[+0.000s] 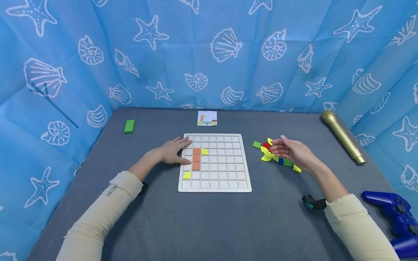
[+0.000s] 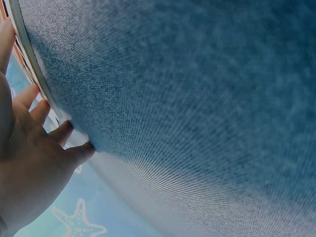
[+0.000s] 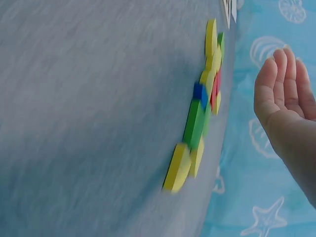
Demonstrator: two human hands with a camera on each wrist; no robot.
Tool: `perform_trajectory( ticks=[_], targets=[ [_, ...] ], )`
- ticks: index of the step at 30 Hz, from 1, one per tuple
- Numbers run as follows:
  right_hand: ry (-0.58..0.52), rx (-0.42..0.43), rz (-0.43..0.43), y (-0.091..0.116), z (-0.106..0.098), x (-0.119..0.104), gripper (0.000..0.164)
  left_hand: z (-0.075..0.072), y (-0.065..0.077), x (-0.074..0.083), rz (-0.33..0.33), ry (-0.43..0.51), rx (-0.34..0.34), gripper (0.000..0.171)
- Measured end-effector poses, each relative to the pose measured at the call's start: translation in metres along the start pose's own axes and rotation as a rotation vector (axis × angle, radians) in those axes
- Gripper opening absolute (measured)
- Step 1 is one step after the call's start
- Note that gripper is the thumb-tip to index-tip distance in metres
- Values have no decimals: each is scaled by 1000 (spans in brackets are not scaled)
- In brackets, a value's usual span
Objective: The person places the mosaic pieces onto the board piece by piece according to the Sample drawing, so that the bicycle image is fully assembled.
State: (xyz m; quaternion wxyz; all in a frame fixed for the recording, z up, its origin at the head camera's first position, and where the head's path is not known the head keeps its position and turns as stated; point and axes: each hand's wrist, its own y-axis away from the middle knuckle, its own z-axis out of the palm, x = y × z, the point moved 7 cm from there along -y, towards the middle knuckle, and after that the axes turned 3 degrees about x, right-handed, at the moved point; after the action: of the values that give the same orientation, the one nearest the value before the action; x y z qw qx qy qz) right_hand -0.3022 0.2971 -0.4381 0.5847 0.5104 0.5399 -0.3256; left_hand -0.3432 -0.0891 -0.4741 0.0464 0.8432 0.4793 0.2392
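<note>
Blocks (image 1: 267, 154) lie loosely clustered right of the grid board (image 1: 222, 159), near your raised right grip (image 1: 295, 154), its fingers extended and holding nothing visible. Your left grip (image 1: 171, 151), fingers apart, rests on the board's left edge; press lightly there, pinch one block by its sides, and square it inside a cell.

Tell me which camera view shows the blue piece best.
The right wrist view: the blue piece appears larger there, beside a green piece. The head view shows only a small patch of it near the right hand; the left wrist view shows none of it.
</note>
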Motion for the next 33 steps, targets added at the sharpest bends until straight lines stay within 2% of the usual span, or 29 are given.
perform_trajectory(
  ticks=[6, 10, 14, 21, 27, 33],
  targets=[
    [-62, 23, 19, 10, -22, 11, 54, -1, 0, 0, 9, 7, 0, 92],
    [-101, 62, 48, 17, -35, 20, 54, -1, 1, 0, 11, 10, -1, 92],
    [-91, 92, 68, 23, -47, 27, 57, -1, 2, 1, 15, 16, -3, 92],
    [55, 141, 140, 27, -59, 41, 79, -1, 2, 2, 20, 21, 0, 91],
    [227, 167, 169, 28, -61, 46, 71, -2, 3, 2, 22, 22, -4, 91],
    [342, 172, 156, 31, -61, 47, 65, -1, 3, 1, 16, 23, -4, 91]
  ],
)
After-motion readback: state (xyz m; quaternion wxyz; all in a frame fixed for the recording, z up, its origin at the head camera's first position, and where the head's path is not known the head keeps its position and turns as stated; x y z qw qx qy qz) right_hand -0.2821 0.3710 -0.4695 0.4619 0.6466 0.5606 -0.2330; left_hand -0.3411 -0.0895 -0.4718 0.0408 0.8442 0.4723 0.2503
